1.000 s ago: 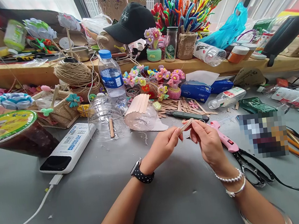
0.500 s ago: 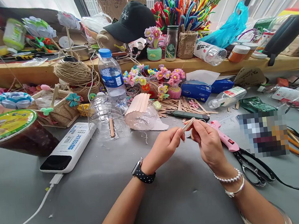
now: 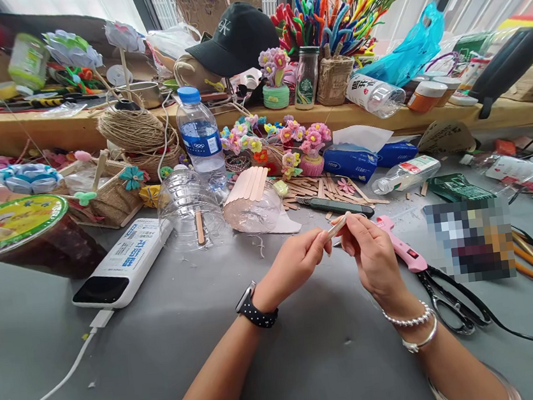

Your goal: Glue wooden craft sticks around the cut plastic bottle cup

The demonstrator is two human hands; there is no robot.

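Between my two hands is a short wooden craft stick (image 3: pixel 337 226), held above the grey table. My left hand (image 3: pixel 302 257) pinches its near end. The fingers of my right hand (image 3: pixel 371 249) are closed at its far end, by the tip. Beyond my left hand lies a cut clear plastic bottle piece (image 3: pixel 254 211) with several craft sticks side by side over its top. Left of that, another clear bottle part (image 3: pixel 185 203) has a single stick (image 3: pixel 199 227) on it. A heap of loose craft sticks (image 3: pixel 320 187) lies behind my hands.
Right of my hand are a pink glue gun (image 3: pixel 404 245) and black-handled scissors (image 3: pixel 452 307). A dark green utility knife (image 3: pixel 337 206) lies beyond my fingers. At left stand a white power bank (image 3: pixel 124 264) with a cable and a large drink cup (image 3: pixel 54 243). A water bottle (image 3: pixel 200 140) stands behind.
Both hands stay almost where they were, with the stick still held between them. The view has shifted very slightly.
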